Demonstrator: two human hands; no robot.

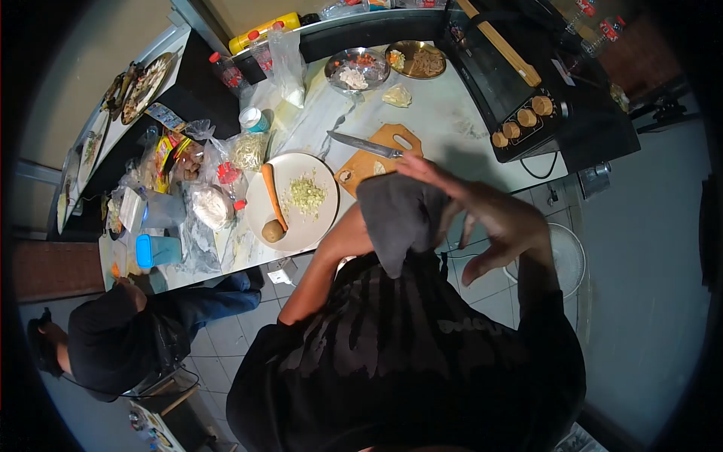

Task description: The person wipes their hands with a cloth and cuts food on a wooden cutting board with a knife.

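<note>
The cloth (399, 211) looks soft, light, easy to pinch by its edge. The right hand (497, 222) is spread; the left hand (357, 230) is mostly hidden, can't tell.

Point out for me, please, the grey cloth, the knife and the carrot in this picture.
Grey cloth (397, 215): head view, on the middle of its visible fabric.
Knife (363, 143): head view, on its blade.
Carrot (274, 196): head view, about midway along its length.
</note>
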